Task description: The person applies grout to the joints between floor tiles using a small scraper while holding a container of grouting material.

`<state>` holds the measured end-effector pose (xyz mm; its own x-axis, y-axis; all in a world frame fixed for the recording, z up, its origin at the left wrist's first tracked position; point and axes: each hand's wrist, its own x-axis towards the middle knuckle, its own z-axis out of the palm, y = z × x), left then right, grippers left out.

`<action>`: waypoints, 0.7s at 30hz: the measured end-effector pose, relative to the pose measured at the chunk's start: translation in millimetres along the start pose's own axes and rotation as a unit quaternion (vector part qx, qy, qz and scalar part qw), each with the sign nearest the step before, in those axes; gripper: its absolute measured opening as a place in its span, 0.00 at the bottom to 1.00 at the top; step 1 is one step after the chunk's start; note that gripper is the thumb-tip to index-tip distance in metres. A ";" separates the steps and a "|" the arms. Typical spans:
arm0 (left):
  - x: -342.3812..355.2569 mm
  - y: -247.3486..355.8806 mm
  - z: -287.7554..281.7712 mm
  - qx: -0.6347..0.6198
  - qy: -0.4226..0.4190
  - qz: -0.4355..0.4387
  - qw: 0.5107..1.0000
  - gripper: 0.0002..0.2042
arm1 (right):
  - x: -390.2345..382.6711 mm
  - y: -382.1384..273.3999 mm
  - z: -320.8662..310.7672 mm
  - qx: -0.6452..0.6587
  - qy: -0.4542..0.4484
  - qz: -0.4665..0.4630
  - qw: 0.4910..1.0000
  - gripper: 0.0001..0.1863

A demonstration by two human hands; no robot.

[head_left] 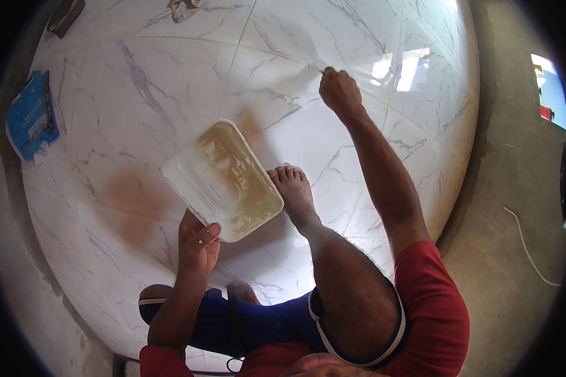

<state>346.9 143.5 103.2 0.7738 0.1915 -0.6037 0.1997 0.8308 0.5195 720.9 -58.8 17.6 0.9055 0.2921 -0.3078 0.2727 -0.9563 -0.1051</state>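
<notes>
My left hand [198,245] grips the near left corner of a white rectangular tub [188,179], held tilted, with a pale cream, wet-looking substance inside. My right hand [339,91] is stretched forward low over the marbled white tile floor [126,107], closed on a small thin tool [325,71] whose tip is near a joint line between tiles; the tool is mostly hidden by my fingers. My bare foot [294,191] rests on the tiles just right of the tub.
A blue packet [31,113] lies at the left edge, a dark object [64,16] at upper left and crumpled material [183,9] at the top. Rough grey surfaces [487,226] border both sides, with a white cable [523,242] and a bright panel or opening [550,94] on the right.
</notes>
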 end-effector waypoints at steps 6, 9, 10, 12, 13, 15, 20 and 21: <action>-5.2 -0.2 -4.5 0.000 0.010 -0.002 1.000 0.36 | 8.0 -26.9 14.2 0.007 -0.022 -0.012 1.000 0.17; -9.8 2.7 -3.9 -0.006 0.011 0.003 1.000 0.36 | -17.8 -36.9 12.6 -0.002 -0.082 -0.049 0.995 0.16; -10.4 1.8 -3.0 -0.017 0.002 0.001 1.000 0.35 | -15.4 -34.6 11.2 -0.003 -0.082 -0.051 0.995 0.16; -10.3 0.6 -2.9 -0.023 0.004 0.002 1.000 0.35 | -5.5 -33.5 5.9 0.000 0.007 -0.034 0.999 0.16; -10.2 0.3 -3.0 -0.029 0.006 0.001 1.000 0.35 | 3.5 -36.4 0.1 0.007 0.000 -0.025 1.000 0.17; -10.2 -2.6 -6.2 -0.029 0.004 0.004 1.000 0.35 | 16.9 -43.2 0.8 0.015 -0.015 -0.027 0.999 0.17; -17.7 -0.6 -7.9 -0.021 0.014 0.006 1.000 0.35 | -8.8 -69.4 10.9 0.001 -0.107 -0.088 0.990 0.17; -17.9 -1.4 -6.1 -0.021 0.011 0.007 1.000 0.36 | -12.3 -68.3 12.7 0.000 -0.106 -0.090 0.990 0.17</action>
<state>329.1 142.1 109.5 0.7622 0.2141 -0.6109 0.1639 0.8491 0.5022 687.0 3.0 16.5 0.7542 0.4533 -0.4751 0.4235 -0.8887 -0.1755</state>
